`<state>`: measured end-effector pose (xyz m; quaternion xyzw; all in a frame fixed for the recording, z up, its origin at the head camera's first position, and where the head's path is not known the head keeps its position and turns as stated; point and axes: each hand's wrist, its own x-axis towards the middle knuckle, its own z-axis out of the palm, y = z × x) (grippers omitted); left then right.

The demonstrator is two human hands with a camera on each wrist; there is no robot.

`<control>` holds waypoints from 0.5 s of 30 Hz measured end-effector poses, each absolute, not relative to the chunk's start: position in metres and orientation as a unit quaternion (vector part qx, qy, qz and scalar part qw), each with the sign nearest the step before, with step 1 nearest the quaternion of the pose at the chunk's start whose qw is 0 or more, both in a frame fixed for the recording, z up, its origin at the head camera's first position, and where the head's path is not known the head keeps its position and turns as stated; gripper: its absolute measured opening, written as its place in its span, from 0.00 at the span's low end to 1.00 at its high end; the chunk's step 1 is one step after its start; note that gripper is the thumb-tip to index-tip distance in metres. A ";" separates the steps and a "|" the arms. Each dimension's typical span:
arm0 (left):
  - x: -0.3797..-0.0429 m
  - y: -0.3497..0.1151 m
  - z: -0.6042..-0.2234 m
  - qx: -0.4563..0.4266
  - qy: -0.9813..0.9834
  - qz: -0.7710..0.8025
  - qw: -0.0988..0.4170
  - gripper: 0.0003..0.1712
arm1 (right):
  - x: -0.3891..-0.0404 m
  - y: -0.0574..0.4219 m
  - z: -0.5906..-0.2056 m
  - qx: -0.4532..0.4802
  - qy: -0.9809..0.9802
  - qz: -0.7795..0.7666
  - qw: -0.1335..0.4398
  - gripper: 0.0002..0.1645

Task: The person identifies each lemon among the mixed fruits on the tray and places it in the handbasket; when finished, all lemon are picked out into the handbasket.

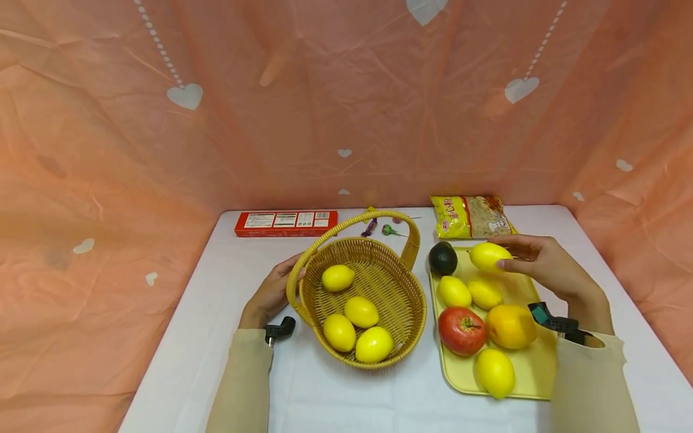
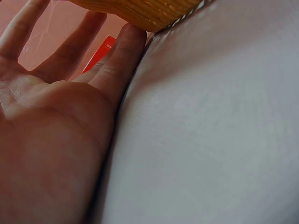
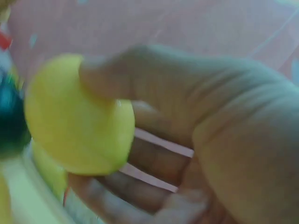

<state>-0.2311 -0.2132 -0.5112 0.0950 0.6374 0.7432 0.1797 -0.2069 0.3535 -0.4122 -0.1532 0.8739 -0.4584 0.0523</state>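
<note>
My right hand (image 1: 547, 264) holds a lemon (image 1: 489, 257) between thumb and fingers, above the far part of the yellow tray (image 1: 527, 376). The right wrist view shows the thumb on one side of that lemon (image 3: 77, 121) and fingers around the other. On the left, my left hand (image 1: 276, 291) rests along the outer side of a wicker basket (image 1: 397, 300), near the foot of its handle. The left wrist view has its fingers (image 2: 124, 60) extended, fingertips at the basket's lower wall (image 2: 154, 11). Inside the basket lie several lemons (image 1: 361, 312).
The tray bears more lemons (image 1: 495, 373), a red tomato-like fruit (image 1: 462, 331), an orange fruit (image 1: 511, 326) and a dark avocado-like fruit (image 1: 443, 258). Behind stand a red box (image 1: 286, 224), wrapped candies (image 1: 370, 227), a green lollipop (image 1: 388, 230) and a yellow food bag (image 1: 471, 216).
</note>
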 end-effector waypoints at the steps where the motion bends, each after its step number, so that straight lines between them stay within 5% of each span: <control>1: -0.231 -0.213 -0.511 0.095 0.637 0.743 0.179 0.30 | -0.203 0.349 -0.407 -0.176 0.859 -0.477 0.051 0.27; 10: -0.232 -0.212 -0.511 0.095 0.635 0.745 0.181 0.30 | -0.177 0.297 -0.377 -0.315 0.762 -0.543 0.163 0.28; 15: -0.232 -0.212 -0.510 0.089 0.636 0.745 0.180 0.30 | -0.175 0.267 -0.379 -0.368 0.764 -0.500 0.174 0.28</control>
